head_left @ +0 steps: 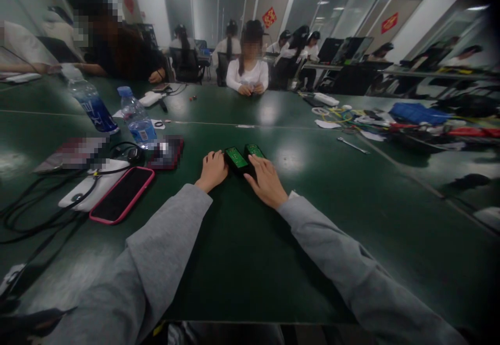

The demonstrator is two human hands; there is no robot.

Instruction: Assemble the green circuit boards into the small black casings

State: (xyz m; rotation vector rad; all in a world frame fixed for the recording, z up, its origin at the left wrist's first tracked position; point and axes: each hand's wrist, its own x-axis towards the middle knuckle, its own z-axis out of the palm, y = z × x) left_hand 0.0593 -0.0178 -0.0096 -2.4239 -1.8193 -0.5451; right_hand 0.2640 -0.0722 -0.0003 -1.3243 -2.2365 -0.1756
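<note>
Near the middle of the green table, a black box with a green printed top [237,158] lies flat. Right of it is a similar black box with a green top [255,150], partly covered by my fingers. My left hand [213,170] rests at the left side of the first box, its fingers curled down. Whatever is under those fingers is hidden. Over the near right part of the second box lies my right hand [267,178], fingers stretched out and thumb apart, pointing at the first box.
On the left are a pink-cased phone [123,195], a white power bank [91,186], black cables and two water bottles, one clear [136,118]. To the right lie a wrench [352,145] and a heap of cables [363,118]. Several people sit beyond, one opposite [248,71].
</note>
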